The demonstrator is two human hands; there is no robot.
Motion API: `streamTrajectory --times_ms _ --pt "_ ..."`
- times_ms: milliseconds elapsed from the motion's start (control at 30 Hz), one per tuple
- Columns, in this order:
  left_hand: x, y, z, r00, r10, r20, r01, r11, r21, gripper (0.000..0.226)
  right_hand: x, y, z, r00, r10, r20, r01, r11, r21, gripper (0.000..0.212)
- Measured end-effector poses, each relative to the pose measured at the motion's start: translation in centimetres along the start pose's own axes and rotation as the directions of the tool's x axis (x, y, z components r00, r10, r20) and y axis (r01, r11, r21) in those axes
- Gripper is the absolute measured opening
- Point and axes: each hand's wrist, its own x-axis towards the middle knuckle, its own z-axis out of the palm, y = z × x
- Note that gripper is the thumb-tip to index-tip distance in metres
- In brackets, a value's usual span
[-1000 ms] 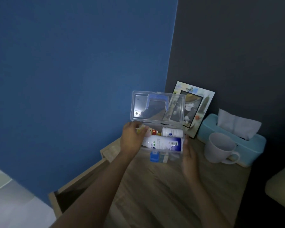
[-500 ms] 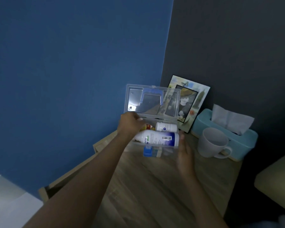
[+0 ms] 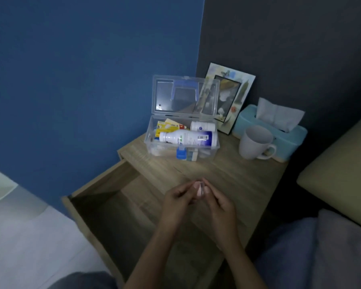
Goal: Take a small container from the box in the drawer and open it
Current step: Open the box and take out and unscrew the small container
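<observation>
Both my hands pinch a small container above the nightstand.

The wooden nightstand (image 3: pixel 227 174) sits in the corner with its drawer (image 3: pixel 121 207) pulled open to the left. At the back of the top, the clear plastic box (image 3: pixel 154 142) stands with its lid (image 3: pixel 186 95) raised upright, and a large white bottle (image 3: pixel 188 138) lies across its contents. Just right of the box, a picture frame (image 3: pixel 236 97) leans on the dark wall, then a blue tissue box (image 3: pixel 288 138) with a white mug (image 3: pixel 254 142) touching its front. Nearer me, my left hand (image 3: pixel 175 199) and right hand (image 3: pixel 219 207) meet fingertip to fingertip, well apart from the box. Between them I grip the small container (image 3: pixel 201 189), pale and blurred, held in the air over the front of the top; whether it is open I cannot tell.
</observation>
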Motion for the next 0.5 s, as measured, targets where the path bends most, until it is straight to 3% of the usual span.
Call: streamTrajectory --times_ms 133,267,500 --pt "-0.7 -1.3 -0.1 0.996 0.076 0.043 -0.078 0.995 0.063 0.021 -1.0 -0.2 -0.3 0.999 0.022 -0.031 -0.022 1.000 0.001 0.028" --pt "-1.1 -2.3 0.3 0.966 0.257 0.006 -0.247 0.920 0.304 0.022 -1.8 -0.4 0.3 0.997 0.020 -0.078 -0.021 1.000 -0.016 0.030" --pt "-1.3 -3.2 1.3 0.954 0.299 -0.018 -0.255 0.840 0.479 0.027 -2.4 0.0 0.8 0.993 0.007 -0.119 -0.011 0.999 -0.033 0.029"
